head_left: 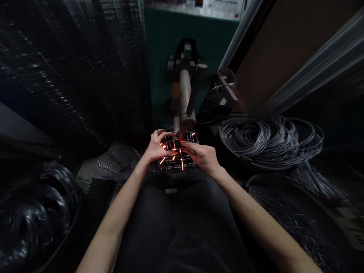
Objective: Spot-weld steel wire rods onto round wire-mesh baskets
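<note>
Between my two hands, under the welding machine's electrode arm [186, 91], is a round wire cage [186, 163]. Orange sparks fly across it from the electrode tip. My left hand [157, 146] grips the cage's left side, thumb and fingers curved around its wires. On the right, my right hand [203, 154] has its fingers pinched together at the cage close to the tip. Whether a separate small wire sits in those fingers is too small to tell. The cage's far part is partly hidden behind the arm and my fingers.
Coils of wire rings [270, 140] lie in a round tub at the right, with cut wires [295, 212] in a dark container below. More wire coils [36, 212] stand at the lower left near a wire grille [118, 161]. Stacked wire mesh [71, 68] rises at the left.
</note>
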`<state>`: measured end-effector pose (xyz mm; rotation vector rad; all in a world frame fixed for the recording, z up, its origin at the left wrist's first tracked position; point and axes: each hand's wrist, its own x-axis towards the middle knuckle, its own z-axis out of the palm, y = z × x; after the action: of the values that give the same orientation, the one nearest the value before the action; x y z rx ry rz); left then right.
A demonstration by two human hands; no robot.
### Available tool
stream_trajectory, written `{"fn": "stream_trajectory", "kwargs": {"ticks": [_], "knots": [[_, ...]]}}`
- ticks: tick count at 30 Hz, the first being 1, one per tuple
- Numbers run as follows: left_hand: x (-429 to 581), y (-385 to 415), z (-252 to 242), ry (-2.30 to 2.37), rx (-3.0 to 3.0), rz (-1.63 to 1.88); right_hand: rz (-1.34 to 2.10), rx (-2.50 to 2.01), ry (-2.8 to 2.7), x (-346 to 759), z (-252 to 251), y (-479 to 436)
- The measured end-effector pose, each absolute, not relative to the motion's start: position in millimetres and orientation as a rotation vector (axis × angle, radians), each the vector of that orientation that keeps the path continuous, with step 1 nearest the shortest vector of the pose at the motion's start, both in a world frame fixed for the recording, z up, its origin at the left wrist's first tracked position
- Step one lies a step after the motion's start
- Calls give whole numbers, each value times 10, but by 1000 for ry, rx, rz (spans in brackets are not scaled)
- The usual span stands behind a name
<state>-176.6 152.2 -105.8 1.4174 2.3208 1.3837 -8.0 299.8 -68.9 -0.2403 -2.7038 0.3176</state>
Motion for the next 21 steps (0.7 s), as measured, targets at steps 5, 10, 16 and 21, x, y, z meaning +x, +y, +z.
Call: {"fn": "stream_trajectory", "kwargs": {"ticks": [5,10,16,21], "knots": [[-1786,1546,-1065,2321,1372,1379,547,-414,-2484,-34,-767,2968],[-1946,1659,-1037,2317,1332,1375,873,-589,-2303,-243,-747,3072],[-2089,1711,-1021,2336,1316,1359,980,-689,-2302,-431,-702,3126],[-2099,1708,-997,2326,1361,1367,947,-677,-2331,-409,-672,3163]]}}
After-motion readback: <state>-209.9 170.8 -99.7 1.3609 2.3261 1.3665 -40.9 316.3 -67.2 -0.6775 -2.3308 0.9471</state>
